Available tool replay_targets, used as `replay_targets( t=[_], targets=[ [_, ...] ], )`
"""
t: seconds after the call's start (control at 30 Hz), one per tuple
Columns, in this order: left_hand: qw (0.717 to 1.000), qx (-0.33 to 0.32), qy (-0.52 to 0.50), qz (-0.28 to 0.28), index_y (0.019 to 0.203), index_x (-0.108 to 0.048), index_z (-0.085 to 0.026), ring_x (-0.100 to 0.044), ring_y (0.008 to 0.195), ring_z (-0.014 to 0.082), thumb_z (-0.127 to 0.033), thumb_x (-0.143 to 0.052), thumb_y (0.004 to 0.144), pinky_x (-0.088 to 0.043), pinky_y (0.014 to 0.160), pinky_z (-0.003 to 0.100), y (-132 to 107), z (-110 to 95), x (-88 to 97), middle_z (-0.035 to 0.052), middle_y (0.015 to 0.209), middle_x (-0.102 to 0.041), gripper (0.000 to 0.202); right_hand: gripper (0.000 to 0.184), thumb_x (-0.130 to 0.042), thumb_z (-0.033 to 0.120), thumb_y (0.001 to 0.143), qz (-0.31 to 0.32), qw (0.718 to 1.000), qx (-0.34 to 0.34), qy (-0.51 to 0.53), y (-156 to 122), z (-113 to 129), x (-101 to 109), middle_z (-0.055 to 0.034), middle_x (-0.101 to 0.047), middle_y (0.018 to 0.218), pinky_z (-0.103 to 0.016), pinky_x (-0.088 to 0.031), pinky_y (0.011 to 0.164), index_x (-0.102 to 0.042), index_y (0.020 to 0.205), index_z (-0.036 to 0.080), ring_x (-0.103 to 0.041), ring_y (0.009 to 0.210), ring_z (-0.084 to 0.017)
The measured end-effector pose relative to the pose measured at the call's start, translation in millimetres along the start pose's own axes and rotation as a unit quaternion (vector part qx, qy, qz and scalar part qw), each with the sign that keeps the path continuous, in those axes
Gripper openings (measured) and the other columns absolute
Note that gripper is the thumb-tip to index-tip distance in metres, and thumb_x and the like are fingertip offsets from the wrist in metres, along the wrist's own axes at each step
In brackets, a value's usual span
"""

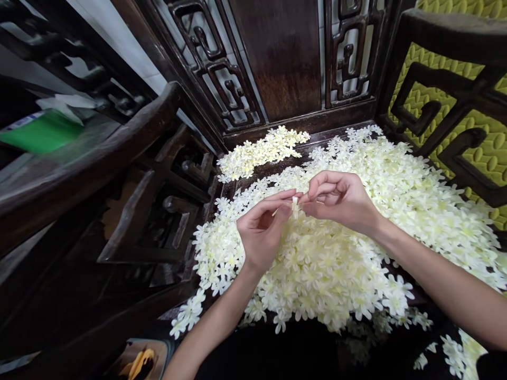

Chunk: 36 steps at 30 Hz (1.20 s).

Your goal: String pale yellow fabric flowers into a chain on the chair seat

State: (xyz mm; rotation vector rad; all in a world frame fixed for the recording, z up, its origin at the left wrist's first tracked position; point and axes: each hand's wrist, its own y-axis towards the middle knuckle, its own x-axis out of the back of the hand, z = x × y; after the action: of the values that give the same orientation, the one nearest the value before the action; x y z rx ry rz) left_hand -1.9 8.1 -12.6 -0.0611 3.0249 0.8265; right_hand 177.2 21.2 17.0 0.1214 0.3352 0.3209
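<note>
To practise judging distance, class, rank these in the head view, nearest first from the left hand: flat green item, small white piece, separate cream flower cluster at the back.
From the left hand:
1. Small white piece: at its fingertips.
2. Cream flower cluster: ahead.
3. Flat green item: far left.

A small white flower-like piece (295, 207) is pinched between the fingertips of the bare left hand (261, 224) and bare right hand (340, 203). The hands are above a broad heap of white, pale-yellow-centred flowers (328, 274), which spreads across the dark wooden seat (307, 149) to its front and right edges. A smaller cluster of matching flowers (261, 153) lies near the back left corner. Along the back edge rises a carved, dark wooden backrest (281, 58); a carved, dark wooden armrest (138, 126) borders the left edge.
</note>
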Motion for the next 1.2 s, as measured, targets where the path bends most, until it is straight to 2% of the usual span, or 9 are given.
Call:
replay_targets(
  t=[0.1,0.2,0.37,0.53,0.77,1.2],
  targets=[
    [1.0,-0.006,0.002,-0.001,0.089,-0.075,-0.019,-0.075,0.103,0.0207,-0.02,-0.071,0.089,-0.062,0.087,0.032,0.6,-0.2,-0.1,0.007,0.106,-0.079,0.004,0.026,-0.089,0.011,0.064,-0.001,1.0,0.013,-0.001,0.6,-0.3,-2.0,-0.0027,-0.08,0.083,-0.025,-0.061,0.068,-0.069,0.08,0.017,-0.074,0.075,-0.014],
    [1.0,-0.011,-0.008,-0.005,0.09,-0.075,-0.02,-0.075,0.104,0.021,-0.019,-0.069,0.09,-0.063,0.085,0.032,1.9,0.1,-0.3,0.0067,0.106,-0.079,0.005,0.026,-0.089,0.009,0.064,0.015,1.0,-0.003,0.024,1.4,0.1,-2.2,-0.0039,-0.08,0.083,-0.023,-0.062,0.067,-0.072,0.083,0.016,-0.075,0.074,-0.014],
    [0.999,-0.009,-0.037,-0.009,0.091,-0.075,-0.02,-0.076,0.102,0.0212,-0.017,-0.069,0.09,-0.064,0.082,0.032,2.3,1.5,-0.5,0.0063,0.107,-0.078,0.007,0.025,-0.089,0.007,0.065,0.016,0.998,-0.011,0.055,2.2,-0.5,-0.6,-0.0044,-0.081,0.085,-0.023,-0.064,0.074,-0.074,0.083,0.016,-0.078,0.079,-0.015],
    [1.0,0.001,0.0,-0.017,0.089,-0.073,-0.019,-0.075,0.103,0.0221,-0.023,-0.07,0.09,-0.063,0.086,0.035,1.7,0.4,0.3,0.0075,0.107,-0.078,0.005,0.025,-0.089,0.006,0.064,0.024,0.998,-0.011,0.055,2.0,0.0,0.1,-0.0053,-0.081,0.084,-0.024,-0.065,0.076,-0.076,0.084,0.016,-0.079,0.079,-0.016],
    [1.0,-0.005,0.005,-0.015,0.09,-0.073,-0.019,-0.076,0.103,0.0225,-0.024,-0.069,0.09,-0.063,0.087,0.036,1.7,0.2,1.0,0.0073,0.109,-0.078,0.006,0.019,-0.086,0.008,0.071,0.041,0.998,-0.002,0.048,2.3,-0.2,1.0,-0.0046,-0.081,0.083,-0.023,-0.065,0.074,-0.078,0.086,0.016,-0.079,0.076,-0.015],
    [1.0,-0.019,-0.009,-0.009,0.091,-0.074,-0.02,-0.075,0.105,0.0207,-0.018,-0.068,0.09,-0.063,0.085,0.031,1.5,0.4,0.4,0.0066,0.109,-0.078,0.006,0.02,-0.09,0.015,0.068,0.028,0.999,-0.006,0.033,1.5,1.2,-0.7,-0.0049,-0.08,0.078,-0.025,-0.065,0.071,-0.077,0.083,0.015,-0.078,0.072,-0.016]
  ],
)
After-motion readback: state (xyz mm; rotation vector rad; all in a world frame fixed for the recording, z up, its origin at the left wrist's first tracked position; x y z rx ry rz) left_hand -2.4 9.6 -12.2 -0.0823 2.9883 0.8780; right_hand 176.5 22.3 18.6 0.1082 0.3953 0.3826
